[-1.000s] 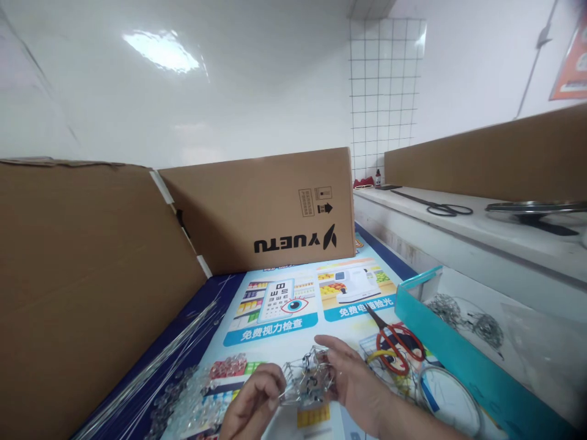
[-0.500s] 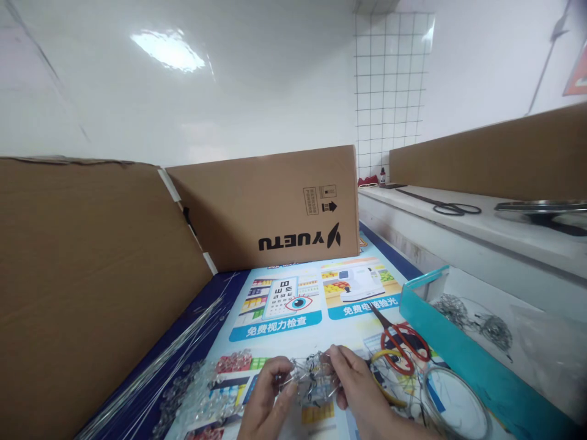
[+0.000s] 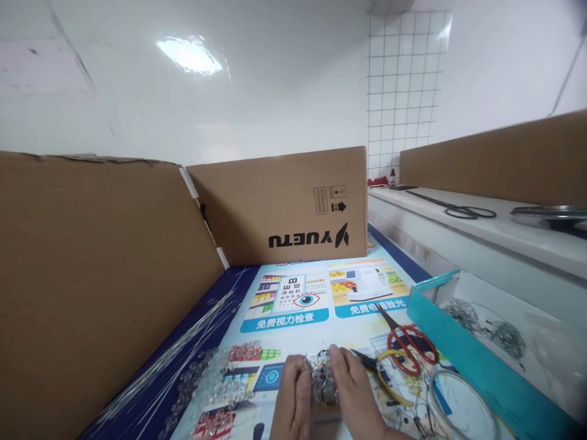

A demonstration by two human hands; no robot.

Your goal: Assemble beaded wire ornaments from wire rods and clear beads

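Both hands closed on beaded wire piece, low centre of printed poster.

Left of poster (image 3: 298, 318): tall cardboard panel (image 3: 92, 275), then bundle of straight wires (image 3: 174, 360) along poster's left edge, then loose clear beads (image 3: 206, 385) scattered on poster's lower left. On poster, near bottom edge: left hand (image 3: 293, 403) and right hand (image 3: 355, 397) pressed close together, fingers pinched around small wire-and-bead piece (image 3: 323, 382) held between them just above the sheet. Piece already shows several beads strung on bent wire; judged partly built, with many beads unused. Right of hands on poster: yellow-handled pliers (image 3: 389, 382), red-handled scissors (image 3: 406, 345), wire ring (image 3: 463, 406). Off poster's right edge: teal tray (image 3: 458, 351) holding wire tangles.
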